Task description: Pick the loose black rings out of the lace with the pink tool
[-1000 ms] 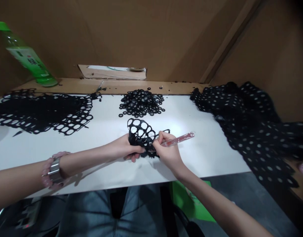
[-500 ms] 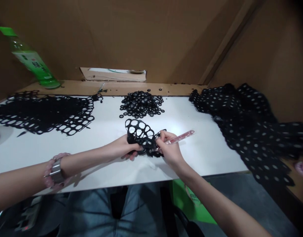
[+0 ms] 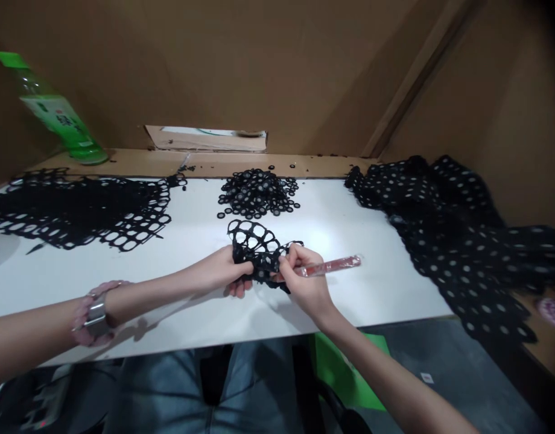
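Note:
My left hand (image 3: 232, 271) is closed on the left side of a piece of black openwork mesh (image 3: 256, 236), its thumb lying across the bunched part. My right hand (image 3: 304, 277) pinches a slim tool with a reddish, clear-wrapped handle (image 3: 336, 265), which points out to the right. The tool's tip is at the mesh, and I cannot make out its shape. Behind the mesh lies a heap of small black rings and discs (image 3: 257, 193) on the white tabletop (image 3: 350, 289).
More black mesh (image 3: 78, 208) with holes is spread at the left. Black cloth with rows of pale dots (image 3: 440, 223) lies along the right, hanging past the table edge. A green bottle (image 3: 64, 120) stands at the back left before the cardboard wall (image 3: 259, 66).
My right hand and the tool's tip have shifted slightly left along the mesh, and the handle lies flatter. My left hand keeps its hold. The view has moved a little.

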### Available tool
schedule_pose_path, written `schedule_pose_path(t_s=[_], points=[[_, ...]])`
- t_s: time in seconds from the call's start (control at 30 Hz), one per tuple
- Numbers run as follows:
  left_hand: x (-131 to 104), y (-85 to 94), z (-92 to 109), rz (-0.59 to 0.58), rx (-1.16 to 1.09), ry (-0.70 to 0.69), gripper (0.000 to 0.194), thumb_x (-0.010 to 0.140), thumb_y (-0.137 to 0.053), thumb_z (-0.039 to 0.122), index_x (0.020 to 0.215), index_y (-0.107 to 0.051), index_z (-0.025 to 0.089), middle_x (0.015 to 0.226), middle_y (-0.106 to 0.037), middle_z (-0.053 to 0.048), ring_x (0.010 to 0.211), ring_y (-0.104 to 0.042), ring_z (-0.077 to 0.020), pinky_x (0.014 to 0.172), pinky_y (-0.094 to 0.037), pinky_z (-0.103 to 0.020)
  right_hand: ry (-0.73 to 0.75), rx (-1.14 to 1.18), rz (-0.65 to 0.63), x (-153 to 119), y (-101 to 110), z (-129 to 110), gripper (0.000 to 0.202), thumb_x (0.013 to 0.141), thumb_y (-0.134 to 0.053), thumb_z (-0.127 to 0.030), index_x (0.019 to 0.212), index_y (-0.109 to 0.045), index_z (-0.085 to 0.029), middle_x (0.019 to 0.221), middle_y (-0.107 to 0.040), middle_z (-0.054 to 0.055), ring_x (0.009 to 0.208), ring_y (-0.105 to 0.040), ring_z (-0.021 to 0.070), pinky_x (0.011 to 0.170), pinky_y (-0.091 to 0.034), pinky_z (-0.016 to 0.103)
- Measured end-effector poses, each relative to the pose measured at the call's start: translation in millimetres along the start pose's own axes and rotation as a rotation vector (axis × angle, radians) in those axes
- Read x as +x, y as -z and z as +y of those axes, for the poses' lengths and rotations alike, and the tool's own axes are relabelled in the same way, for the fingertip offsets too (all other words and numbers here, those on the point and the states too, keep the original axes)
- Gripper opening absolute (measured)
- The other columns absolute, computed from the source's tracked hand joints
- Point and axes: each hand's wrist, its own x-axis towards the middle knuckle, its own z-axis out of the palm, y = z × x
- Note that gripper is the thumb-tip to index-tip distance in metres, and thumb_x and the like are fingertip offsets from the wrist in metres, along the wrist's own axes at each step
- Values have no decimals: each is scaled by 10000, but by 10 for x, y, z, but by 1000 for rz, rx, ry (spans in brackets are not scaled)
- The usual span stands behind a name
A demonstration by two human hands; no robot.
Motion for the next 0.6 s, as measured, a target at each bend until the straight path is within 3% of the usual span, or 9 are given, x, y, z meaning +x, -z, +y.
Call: schedule_pose_path(t_s=[0.33, 0.6], points=[[42, 55, 120, -36, 25, 79, 171, 646, -505, 200, 487, -485, 141, 382, -500, 7, 307, -433, -85, 305, -313, -178, -49, -63, 23, 60, -74, -12, 262, 659, -486, -135, 490, -301, -213, 400, -364, -78, 389, -432, 86, 398, -302, 196], [82, 127, -14, 2, 101, 68, 202, 659, -503, 189, 464, -471, 147, 369, -467, 18, 303, -401, -70, 292, -299, -165, -77, -91, 26, 65, -62, 51, 246, 640, -469, -110, 499, -299, -216, 404, -367, -79, 408, -453, 98, 420, -320, 205]])
